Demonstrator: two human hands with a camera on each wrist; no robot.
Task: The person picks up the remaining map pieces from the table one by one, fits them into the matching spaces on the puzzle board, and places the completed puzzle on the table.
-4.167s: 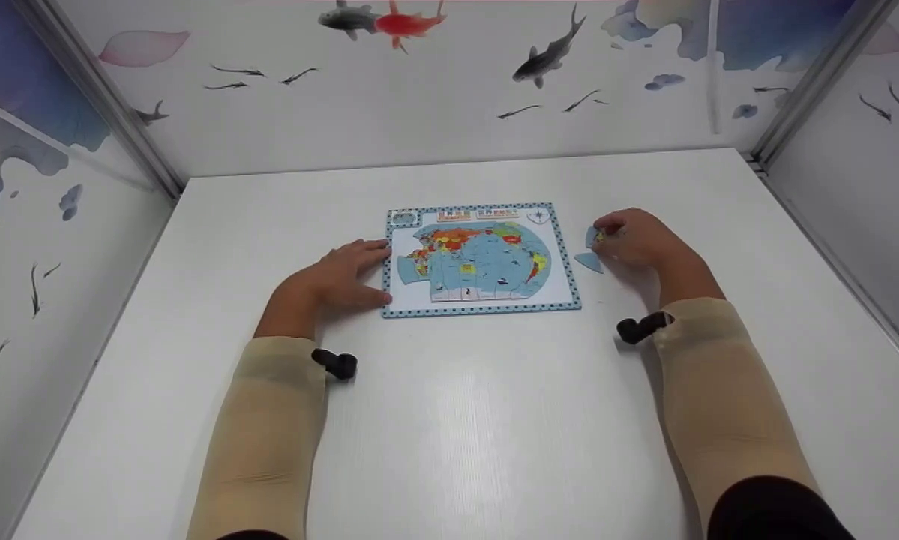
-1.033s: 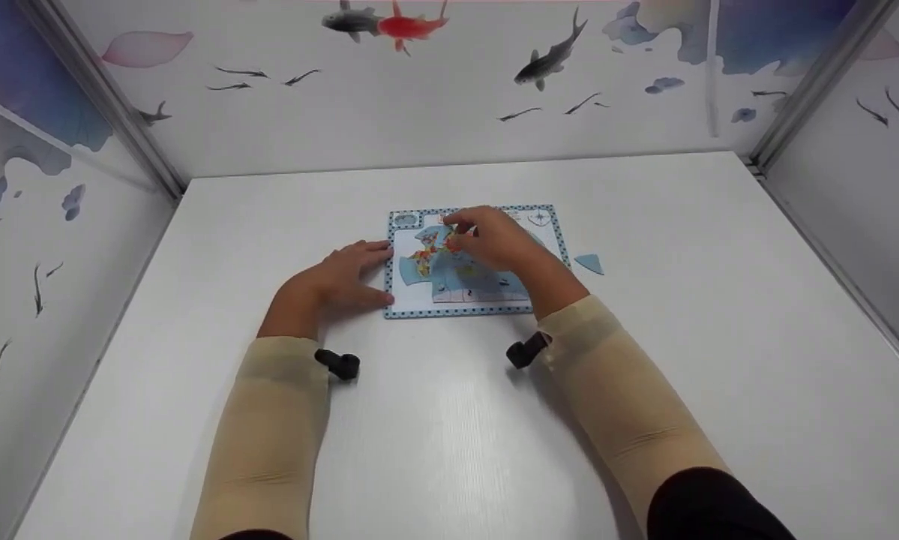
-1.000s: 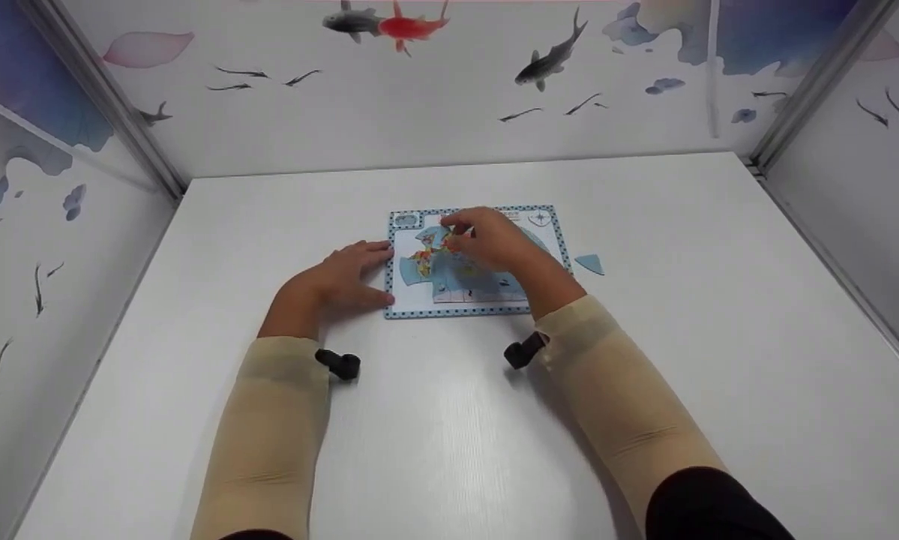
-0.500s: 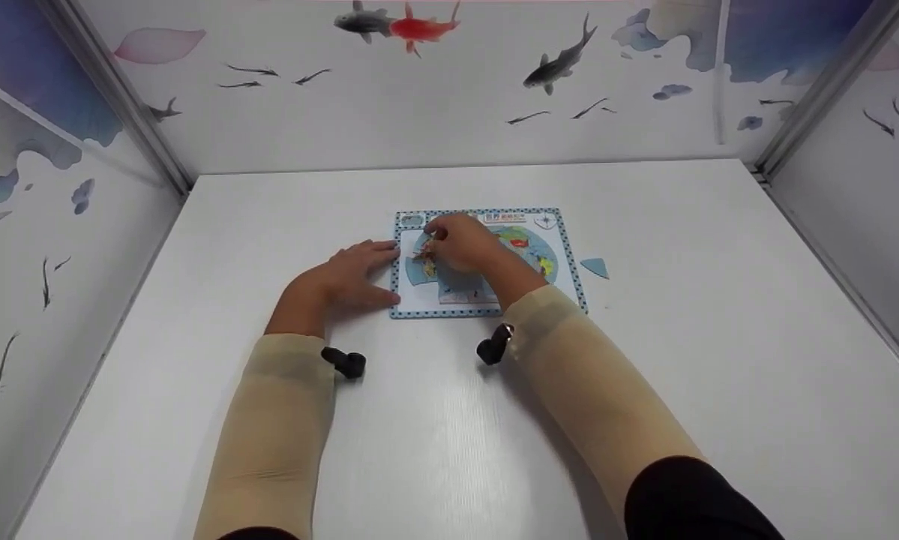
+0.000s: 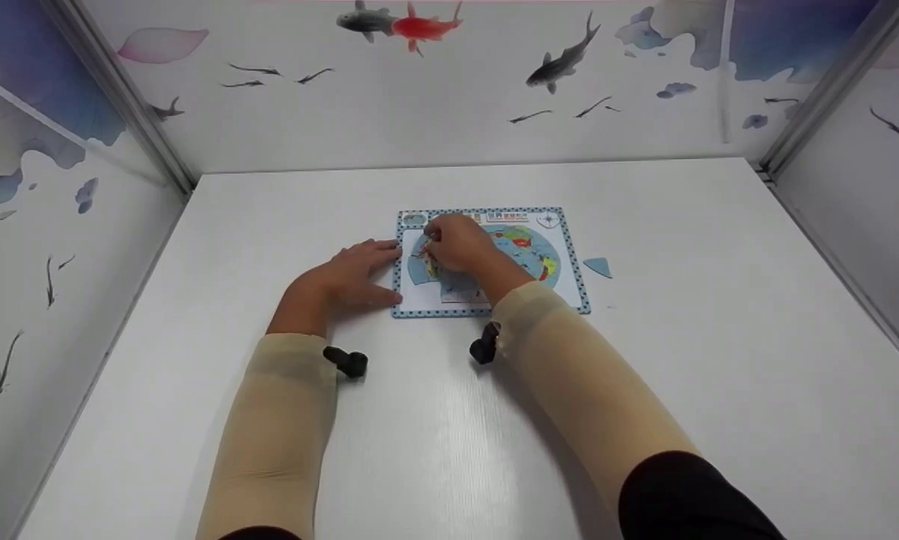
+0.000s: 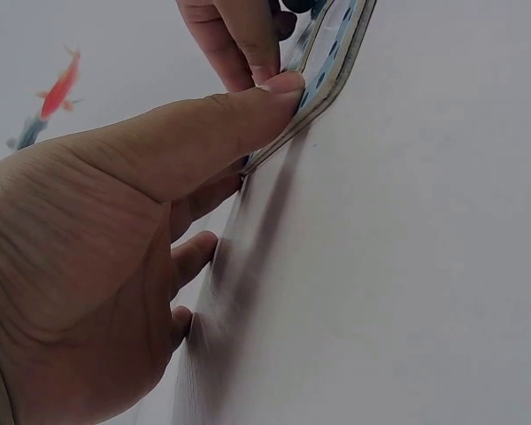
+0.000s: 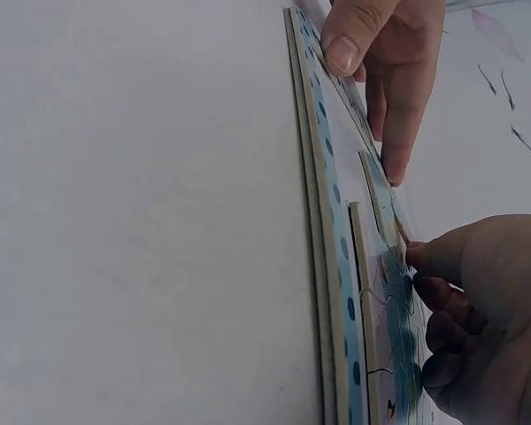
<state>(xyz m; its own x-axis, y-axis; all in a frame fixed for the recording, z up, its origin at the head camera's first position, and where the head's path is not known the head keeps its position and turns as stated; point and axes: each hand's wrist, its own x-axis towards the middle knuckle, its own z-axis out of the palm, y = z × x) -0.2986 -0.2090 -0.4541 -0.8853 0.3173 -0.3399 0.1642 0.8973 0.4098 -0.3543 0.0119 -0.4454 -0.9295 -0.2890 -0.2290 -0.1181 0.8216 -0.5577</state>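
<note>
The map puzzle (image 5: 524,259) lies flat; its blue border (image 5: 449,313) is dotted.

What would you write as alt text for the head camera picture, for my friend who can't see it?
A person's right hand pinches at the left part of a colourful map puzzle, while the left hand rests at its left edge. One blue piece lies apart on the white table, to the puzzle's right; fish decorate the wall behind.
</note>
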